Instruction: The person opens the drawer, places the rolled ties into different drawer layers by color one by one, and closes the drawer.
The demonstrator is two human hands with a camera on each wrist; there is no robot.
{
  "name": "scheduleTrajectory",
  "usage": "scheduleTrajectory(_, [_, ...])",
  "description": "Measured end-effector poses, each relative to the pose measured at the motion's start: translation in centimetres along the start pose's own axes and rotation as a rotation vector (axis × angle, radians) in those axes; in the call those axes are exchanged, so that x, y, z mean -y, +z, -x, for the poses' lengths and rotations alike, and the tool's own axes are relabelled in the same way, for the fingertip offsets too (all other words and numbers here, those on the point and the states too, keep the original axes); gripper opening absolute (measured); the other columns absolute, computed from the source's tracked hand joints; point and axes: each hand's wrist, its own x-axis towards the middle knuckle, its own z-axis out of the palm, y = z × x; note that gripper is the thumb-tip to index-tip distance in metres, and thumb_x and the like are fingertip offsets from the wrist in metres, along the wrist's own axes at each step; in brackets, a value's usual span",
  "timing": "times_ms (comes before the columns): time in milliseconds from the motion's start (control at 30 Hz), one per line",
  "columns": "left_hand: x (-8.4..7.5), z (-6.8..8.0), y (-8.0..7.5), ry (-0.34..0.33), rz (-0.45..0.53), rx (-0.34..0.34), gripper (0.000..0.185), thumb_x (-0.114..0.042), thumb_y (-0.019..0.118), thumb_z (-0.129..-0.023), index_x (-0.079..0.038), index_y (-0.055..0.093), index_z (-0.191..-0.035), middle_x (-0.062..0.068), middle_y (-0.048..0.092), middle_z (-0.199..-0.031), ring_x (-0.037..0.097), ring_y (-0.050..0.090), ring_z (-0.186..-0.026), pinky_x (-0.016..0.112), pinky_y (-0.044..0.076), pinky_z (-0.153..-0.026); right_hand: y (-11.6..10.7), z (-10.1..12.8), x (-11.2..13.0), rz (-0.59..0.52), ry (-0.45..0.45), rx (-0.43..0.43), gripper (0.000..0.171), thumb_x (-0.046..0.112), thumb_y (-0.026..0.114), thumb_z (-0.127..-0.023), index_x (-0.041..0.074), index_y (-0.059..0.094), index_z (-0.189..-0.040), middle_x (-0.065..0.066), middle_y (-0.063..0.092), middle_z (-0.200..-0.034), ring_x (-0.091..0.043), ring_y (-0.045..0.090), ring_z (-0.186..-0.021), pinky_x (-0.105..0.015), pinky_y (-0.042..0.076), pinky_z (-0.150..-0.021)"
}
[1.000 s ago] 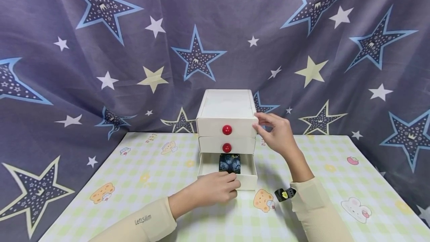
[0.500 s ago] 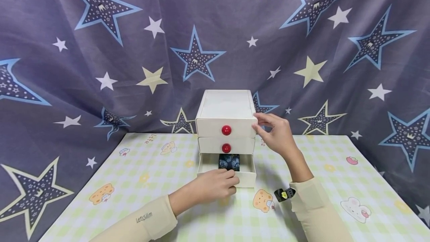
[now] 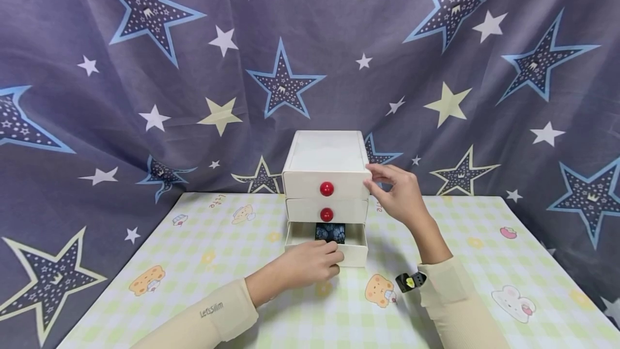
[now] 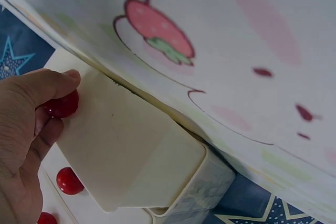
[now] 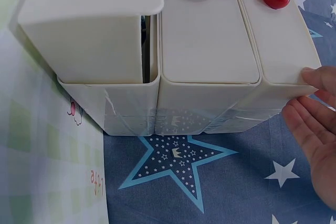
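Note:
A white drawer cabinet (image 3: 327,151) stands on the table with its bottom drawer (image 3: 353,255) partly out. In that drawer lies a dark blue patterned item (image 3: 330,232), its lower part hidden by the drawer front and my hand. My left hand (image 3: 304,265) pinches the bottom drawer's red knob (image 4: 64,104) between thumb and fingers, as the left wrist view shows. My right hand (image 3: 399,190) grips the cabinet's upper right front corner. In the right wrist view, its thumb (image 5: 315,77) rests on the top drawer's front and the fingers lie against the side wall.
The two upper drawers, with red knobs (image 3: 326,189), are flush with the cabinet. A checked cloth with cartoon prints covers the table (image 3: 194,241). Behind it hangs a dark star-patterned curtain (image 3: 339,90). A black strap with a yellow mark (image 3: 410,281) is at the right wrist.
The bottom drawer has slid a little further into the cabinet, with my left hand moving along on its knob. Less of the dark item shows. My right hand has stayed on the corner.

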Motion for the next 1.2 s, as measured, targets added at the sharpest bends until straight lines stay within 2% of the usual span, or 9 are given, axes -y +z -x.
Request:
scheduleTrajectory(233, [0.4,0.1,0.3,-0.011,-0.005,0.011,0.010,-0.020,0.065,-0.096,-0.026,0.071,-0.089,-0.008,0.056,-0.102,0.013,0.048,-0.094,0.019,0.046,-0.076,0.0,0.0,0.1,0.001,0.002,0.005,0.032,0.005,0.079,-0.090,0.000,0.073,-0.120,-0.014,0.074,-0.107,-0.028,0.074,-0.091,-0.045,0.062,-0.080])
scheduleTrajectory(467, [0.5,0.0,0.7,-0.020,-0.004,0.051,0.007,-0.022,0.067,-0.095,-0.026,0.072,-0.092,-0.009,0.056,-0.103,0.013,0.048,-0.094,0.020,0.046,-0.077,0.1,0.1,-0.1,0.003,0.013,0.005,0.031,0.005,0.079,-0.090,0.000,0.074,-0.120,-0.014,0.074,-0.107,-0.028,0.074,-0.092,-0.045,0.062,-0.081])
scheduleTrajectory(833, [0.8,-0.2,1.1,-0.030,-0.043,0.050,0.009,-0.020,0.070,-0.093,-0.028,0.074,-0.092,-0.010,0.058,-0.103,0.013,0.051,-0.097,0.020,0.049,-0.079,0.0,0.0,0.0,0.007,0.010,0.006,0.031,0.005,0.079,-0.090,0.000,0.073,-0.121,-0.015,0.074,-0.108,-0.028,0.073,-0.092,-0.044,0.062,-0.081])
scheduleTrajectory(1200, [1.2,-0.5,1.3,-0.037,-0.050,0.095,0.013,-0.018,0.068,-0.096,-0.029,0.075,-0.094,-0.009,0.057,-0.103,0.013,0.052,-0.099,0.020,0.050,-0.082,0.0,0.0,0.2,-0.009,0.007,0.001,0.032,0.004,0.080,-0.089,0.000,0.074,-0.120,-0.015,0.074,-0.109,-0.028,0.074,-0.092,-0.044,0.062,-0.081])
